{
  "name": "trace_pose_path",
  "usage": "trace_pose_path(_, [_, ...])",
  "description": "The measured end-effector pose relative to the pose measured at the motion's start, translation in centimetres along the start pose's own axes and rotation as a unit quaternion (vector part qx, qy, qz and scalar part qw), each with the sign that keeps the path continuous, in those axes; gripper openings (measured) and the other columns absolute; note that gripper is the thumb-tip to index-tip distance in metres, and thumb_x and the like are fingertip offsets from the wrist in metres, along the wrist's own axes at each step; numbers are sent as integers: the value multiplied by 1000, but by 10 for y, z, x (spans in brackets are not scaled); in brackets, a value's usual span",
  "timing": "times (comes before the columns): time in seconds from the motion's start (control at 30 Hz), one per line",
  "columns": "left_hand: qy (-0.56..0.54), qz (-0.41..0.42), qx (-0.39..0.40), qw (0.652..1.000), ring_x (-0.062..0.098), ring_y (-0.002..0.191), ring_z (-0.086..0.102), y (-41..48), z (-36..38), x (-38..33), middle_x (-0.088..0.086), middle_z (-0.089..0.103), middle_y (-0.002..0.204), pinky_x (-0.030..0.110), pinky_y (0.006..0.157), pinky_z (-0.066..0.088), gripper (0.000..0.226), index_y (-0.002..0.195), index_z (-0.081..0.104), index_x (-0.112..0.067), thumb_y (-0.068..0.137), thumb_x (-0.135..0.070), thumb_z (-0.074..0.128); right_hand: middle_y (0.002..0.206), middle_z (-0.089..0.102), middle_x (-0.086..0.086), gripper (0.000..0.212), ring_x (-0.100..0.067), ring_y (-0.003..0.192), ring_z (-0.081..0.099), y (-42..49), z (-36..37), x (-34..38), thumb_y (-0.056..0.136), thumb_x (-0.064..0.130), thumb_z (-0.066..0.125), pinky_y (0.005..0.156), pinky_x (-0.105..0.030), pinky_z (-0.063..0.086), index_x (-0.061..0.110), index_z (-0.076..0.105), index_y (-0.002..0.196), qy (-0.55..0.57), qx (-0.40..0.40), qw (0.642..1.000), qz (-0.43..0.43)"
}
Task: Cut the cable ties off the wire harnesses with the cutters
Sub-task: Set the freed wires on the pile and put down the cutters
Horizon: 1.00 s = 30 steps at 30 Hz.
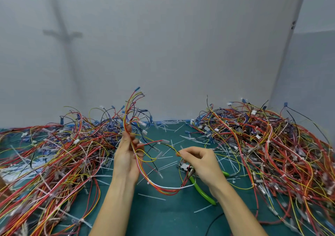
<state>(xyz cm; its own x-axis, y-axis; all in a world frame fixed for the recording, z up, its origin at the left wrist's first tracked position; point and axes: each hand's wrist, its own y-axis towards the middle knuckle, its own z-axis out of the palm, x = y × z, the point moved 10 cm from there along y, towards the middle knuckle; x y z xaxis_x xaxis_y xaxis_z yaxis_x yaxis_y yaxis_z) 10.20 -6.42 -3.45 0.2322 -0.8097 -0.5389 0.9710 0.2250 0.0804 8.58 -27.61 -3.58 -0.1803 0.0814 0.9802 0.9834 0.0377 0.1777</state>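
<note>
My left hand [126,156] grips a wire harness [159,186] of red, yellow and white wires upright above the green mat; its ends fan out above the fingers and a loop hangs down toward the mat. My right hand [201,161] pinches a yellow wire of that harness at its fingertips. The green-handled cutters [201,190] lie on the mat under my right hand, jaws toward the left; my wrist hides part of them. A white cable tie [149,182] sits on the hanging loop.
A large pile of harnesses [54,156] covers the left of the mat, another pile [272,148] the right. Several cut white tie pieces [170,128] litter the green mat [163,215] between them. A grey wall stands behind.
</note>
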Motion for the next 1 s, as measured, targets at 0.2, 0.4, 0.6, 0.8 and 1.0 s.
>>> trace_pose_path(0.2, [9,-21,4,1000,-1,54,49,0,-2,5,-12,51,72,7,42,36,28,104,64,-24,82,-38,54,50,51,16,22,2,47,43,-1,-1,-4,97,21,58,49,-11,32,11,74,85,4,-12,1000,13])
trace_pose_path(0.4, [-9,-56,22,998,1,47,44,2,2,16,-7,49,72,10,46,40,30,108,63,-11,90,-32,50,58,38,5,26,-4,42,24,0,-5,-10,100,26,51,43,-20,20,9,64,84,160,-18,985,57])
trace_pose_path(0.6, [-5,-85,44,995,2,40,34,-3,9,23,-6,48,72,9,42,34,29,108,61,-7,92,-28,48,57,39,5,23,-4,39,21,3,-10,-13,101,24,50,37,-17,25,6,60,92,242,-35,967,71])
trace_pose_path(0.8, [-45,-114,49,991,4,37,31,-7,13,25,-5,48,69,10,31,27,28,106,55,-5,89,-27,50,57,42,5,24,-4,37,23,1,-18,-18,100,24,53,36,-17,26,4,65,95,225,-83,968,71])
trace_pose_path(1.0, [-44,-103,51,992,5,38,28,-5,15,23,-5,47,70,11,30,27,29,117,55,-2,103,-21,38,60,49,2,24,-5,35,25,2,-24,-25,100,21,55,36,-20,31,4,70,92,210,-112,969,72])
